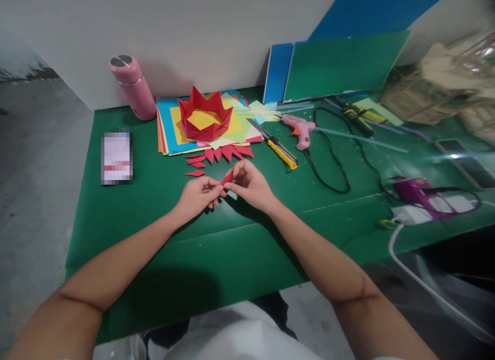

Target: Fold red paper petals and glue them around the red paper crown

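Observation:
Between my fingertips is a small folded piece of red paper (pixel 227 179), above the green tabletop. My left hand (pixel 197 196) pinches its left end. Thumb and fingers of my right hand (pixel 251 184) grip its other side. Just beyond my hands lie several pointed red paper pieces (pixel 228 152), some in a row and a few loose at the left. Behind them a red paper ring with pointed tips (pixel 189 117) rests on a stack of coloured paper sheets (pixel 165 128).
A yellow utility knife (pixel 282 152) and a pink glue gun (pixel 303 130) with its black cord lie right of the paper. A pink bottle (pixel 135 89) stands at the back left. Green and blue boards (pixel 344 66) lean on the wall. A power strip (pixel 413 214) sits at the right.

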